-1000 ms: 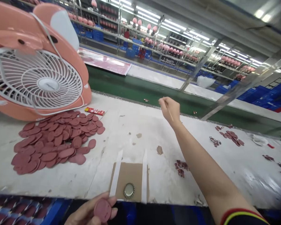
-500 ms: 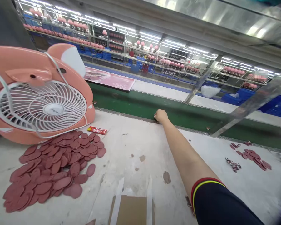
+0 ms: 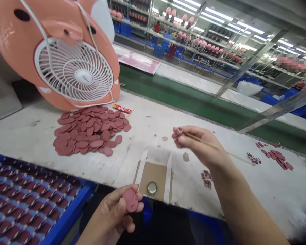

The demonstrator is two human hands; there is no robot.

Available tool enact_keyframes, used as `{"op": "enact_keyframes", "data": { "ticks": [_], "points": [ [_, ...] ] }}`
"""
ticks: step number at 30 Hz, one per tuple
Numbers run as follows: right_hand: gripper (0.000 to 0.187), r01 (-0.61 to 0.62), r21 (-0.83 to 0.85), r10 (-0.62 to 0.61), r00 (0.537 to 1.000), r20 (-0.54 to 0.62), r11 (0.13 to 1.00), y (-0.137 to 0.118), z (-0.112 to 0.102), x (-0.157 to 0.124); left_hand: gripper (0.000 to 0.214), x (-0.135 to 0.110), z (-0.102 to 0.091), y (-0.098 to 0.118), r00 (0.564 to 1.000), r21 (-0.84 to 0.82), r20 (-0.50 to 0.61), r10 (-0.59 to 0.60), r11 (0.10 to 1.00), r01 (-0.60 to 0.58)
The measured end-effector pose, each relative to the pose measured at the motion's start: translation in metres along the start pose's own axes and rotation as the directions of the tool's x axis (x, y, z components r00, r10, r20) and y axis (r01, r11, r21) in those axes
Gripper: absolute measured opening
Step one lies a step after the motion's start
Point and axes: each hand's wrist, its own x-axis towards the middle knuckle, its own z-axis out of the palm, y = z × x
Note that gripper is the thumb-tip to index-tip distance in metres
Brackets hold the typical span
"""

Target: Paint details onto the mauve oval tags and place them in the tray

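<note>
At the lower centre of the frame, a flat, dull-red oval disc (image 3: 130, 200) with small hole-like marks sits in the left hand (image 3: 114, 210), whose grip is closed on it between thumb and fingers. Pinching near the rim would probably leave those marks clear and the face steady.

Right of centre, the right hand (image 3: 206, 146) closes its grip on small reddish-brown bits (image 3: 177, 133), too tiny to count, while a thin wooden stick (image 3: 202, 140) lies across its fingers. Light fingertip pressure should free one bit without dropping the rest.

Just beside the left fingertips, a round, crimped silver metal cap (image 3: 152, 188) rests on brown cardboard (image 3: 155, 173) at the worktop's (image 3: 142, 143) front edge; knuckles are best kept off it, since it could tip.

Left of centre lies a heap of dull-red discs (image 3: 91, 131), below an orange animal-shaped fan (image 3: 83, 77).
</note>
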Motion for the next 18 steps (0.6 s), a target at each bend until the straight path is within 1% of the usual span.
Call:
{"op": "enact_keyframes", "data": {
  "ticks": [1,3,5,6,10,13,18],
  "points": [
    [0.019,-0.008,0.049,0.006,0.999,0.045,0.999,-0.001,0.014,-0.021,0.039,-0.004,0.000,-0.002,0.999,0.004,0.020,-0.025,1.000,0.025],
    [0.013,-0.024,0.225,-0.013,0.987,0.161,0.974,0.000,0.037,-0.056,0.039,-0.009,-0.004,-0.007,0.994,0.007,0.083,-0.076,0.997,0.076],
    [0.019,-0.021,0.301,-0.052,0.971,0.232,0.953,0.003,0.054,-0.080,0.039,-0.013,-0.010,-0.011,0.978,0.007,0.166,-0.125,0.992,0.126],
    [0.022,-0.012,0.303,-0.066,0.967,0.246,0.953,0.005,0.059,-0.088,0.038,-0.014,-0.012,-0.013,0.969,0.009,0.201,-0.145,0.989,0.146],
    [0.022,0.038,0.224,-0.092,0.967,0.236,0.974,0.008,0.072,-0.102,0.038,-0.016,-0.020,-0.018,0.939,0.036,0.290,-0.183,0.983,0.180],
    [0.023,0.108,0.094,-0.126,0.968,0.215,0.990,0.007,0.076,-0.106,0.034,-0.017,-0.021,-0.020,0.921,0.056,0.345,-0.178,0.984,0.169],
    [0.021,0.206,-0.095,-0.178,0.954,0.242,0.974,0.002,0.075,-0.111,0.033,-0.017,-0.021,-0.021,0.911,0.073,0.357,-0.206,0.979,0.193]
  ]
}}
